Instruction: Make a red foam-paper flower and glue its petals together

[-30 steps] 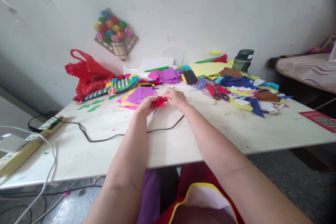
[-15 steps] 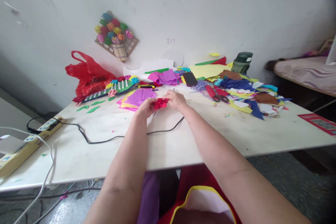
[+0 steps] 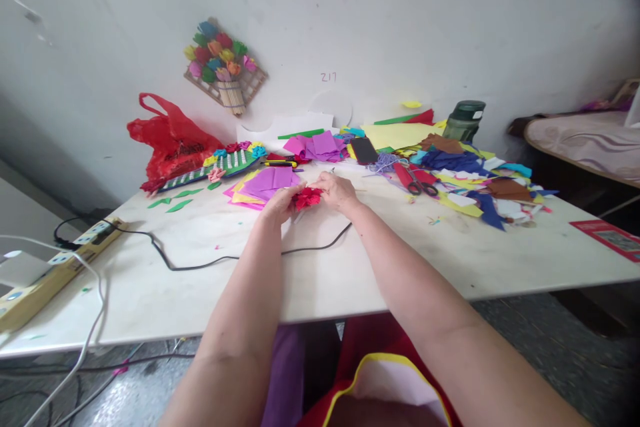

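A crinkled red paper flower (image 3: 307, 198) is held between my two hands, just above the white table (image 3: 320, 287). My left hand (image 3: 281, 203) pinches its left side, and the fingers of my right hand (image 3: 336, 191) close on its right side. The fingertips are partly hidden behind the petals. Beside my left hand lies a stack of purple, yellow and pink paper sheets (image 3: 267, 184). Scissors (image 3: 421, 185) with dark handles rest on red paper to the right of my right hand.
A black cable (image 3: 195, 268) crosses the table beneath my forearms. At left are green paper leaves (image 3: 179, 205), a red plastic bag (image 3: 173, 137) and a power strip (image 3: 70, 263). Paper scraps (image 3: 480, 180), a phone (image 3: 364, 151) and a green bottle (image 3: 465, 121) lie toward the back right.
The red paper flower looks fuller, with more of its petals spread out. My fingers have shifted slightly around it, and the whole view has moved a little.
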The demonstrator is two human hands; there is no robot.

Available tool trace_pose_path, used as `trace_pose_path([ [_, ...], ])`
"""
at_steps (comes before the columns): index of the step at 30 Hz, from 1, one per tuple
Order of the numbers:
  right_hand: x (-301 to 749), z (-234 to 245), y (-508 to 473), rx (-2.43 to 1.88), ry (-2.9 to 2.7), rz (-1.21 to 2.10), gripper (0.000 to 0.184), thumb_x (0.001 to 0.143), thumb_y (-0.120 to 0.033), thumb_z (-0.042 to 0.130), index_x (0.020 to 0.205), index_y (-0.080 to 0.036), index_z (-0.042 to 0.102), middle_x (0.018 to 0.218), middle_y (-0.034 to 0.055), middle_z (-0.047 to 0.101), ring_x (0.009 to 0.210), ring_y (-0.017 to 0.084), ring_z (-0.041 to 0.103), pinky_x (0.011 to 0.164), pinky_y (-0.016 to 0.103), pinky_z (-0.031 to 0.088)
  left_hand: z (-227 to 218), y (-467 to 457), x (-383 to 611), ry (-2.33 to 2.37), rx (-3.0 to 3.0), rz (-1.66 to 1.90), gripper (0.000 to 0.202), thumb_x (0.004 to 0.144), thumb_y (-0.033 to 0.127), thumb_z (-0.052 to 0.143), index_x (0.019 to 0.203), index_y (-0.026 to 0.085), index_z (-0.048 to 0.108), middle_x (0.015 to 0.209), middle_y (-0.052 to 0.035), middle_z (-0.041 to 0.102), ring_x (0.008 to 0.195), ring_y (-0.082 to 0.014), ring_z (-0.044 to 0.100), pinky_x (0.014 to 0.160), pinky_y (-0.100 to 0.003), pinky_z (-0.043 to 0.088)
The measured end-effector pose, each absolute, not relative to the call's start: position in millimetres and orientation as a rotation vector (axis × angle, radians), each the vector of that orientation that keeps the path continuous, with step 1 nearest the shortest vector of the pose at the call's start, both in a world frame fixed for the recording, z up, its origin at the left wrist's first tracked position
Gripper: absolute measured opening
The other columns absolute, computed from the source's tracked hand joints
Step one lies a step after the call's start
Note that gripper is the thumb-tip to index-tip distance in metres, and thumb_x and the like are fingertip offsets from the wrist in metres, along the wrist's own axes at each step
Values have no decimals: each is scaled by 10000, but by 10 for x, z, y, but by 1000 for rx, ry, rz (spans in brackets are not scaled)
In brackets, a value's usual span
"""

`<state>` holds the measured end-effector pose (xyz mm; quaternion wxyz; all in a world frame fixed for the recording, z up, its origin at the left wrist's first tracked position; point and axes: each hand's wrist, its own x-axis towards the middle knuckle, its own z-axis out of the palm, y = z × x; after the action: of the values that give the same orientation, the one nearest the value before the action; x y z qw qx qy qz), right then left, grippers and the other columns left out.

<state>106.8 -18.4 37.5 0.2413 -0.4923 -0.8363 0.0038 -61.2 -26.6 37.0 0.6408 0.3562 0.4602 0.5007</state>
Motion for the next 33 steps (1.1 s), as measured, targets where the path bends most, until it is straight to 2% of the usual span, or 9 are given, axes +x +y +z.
trace_pose_path([
  [5, 1064, 394, -204, -1342, -2289, 14, 370, 860, -164, 532, 1111, -360, 720, 1178, -10, 682, 982, 186, 627, 702, 248, 432, 379, -267, -612, 993, 774, 1163, 58, 793, 98, 658, 741, 95, 632, 632, -49, 658, 544, -117, 626, 585, -216, 558],
  [13, 1055, 360, -184, -1337, -2256, 49, 359, 858, -164, 536, 1084, -363, 732, 1184, -25, 680, 991, 178, 625, 712, 242, 437, 364, -249, -605, 1053, 750, 1193, 39, 754, 105, 676, 790, 101, 661, 612, -36, 655, 570, -132, 631, 614, -244, 569],
  [15, 1055, 349, -169, -1342, -2240, 78, 360, 859, -164, 534, 1080, -365, 737, 1174, -26, 683, 992, 174, 625, 721, 243, 442, 359, -243, -597, 1046, 741, 1208, 20, 758, 89, 666, 751, 102, 652, 593, -34, 645, 552, -124, 617, 595, -232, 556],
  [19, 1057, 339, -142, -1356, -2212, 116, 328, 873, -201, 539, 1064, -367, 748, 1149, -24, 685, 996, 170, 624, 742, 249, 452, 359, -242, -585, 1035, 715, 1232, 119, 755, 31, 639, 664, 104, 620, 560, -33, 628, 506, -107, 590, 540, -202, 519],
  [26, 1059, 344, -120, -1392, -2172, 160, 274, 888, -258, 557, 1036, -376, 756, 1156, -29, 686, 1003, 176, 625, 777, 268, 469, 355, -250, -594, 1010, 695, 1236, 118, 722, 0, 647, 663, 102, 654, 584, -48, 650, 513, -118, 602, 528, -209, 521],
  [33, 1061, 329, -85, -1351, -2186, 190, 269, 889, -232, 553, 1022, -332, 764, 1144, -7, 681, 1008, 166, 625, 809, 256, 481, 346, -254, -614, 972, 874, 1235, 86, 677, 29, 716, 642, 93, 671, 584, -50, 658, 516, -98, 595, 515, -176, 501],
])
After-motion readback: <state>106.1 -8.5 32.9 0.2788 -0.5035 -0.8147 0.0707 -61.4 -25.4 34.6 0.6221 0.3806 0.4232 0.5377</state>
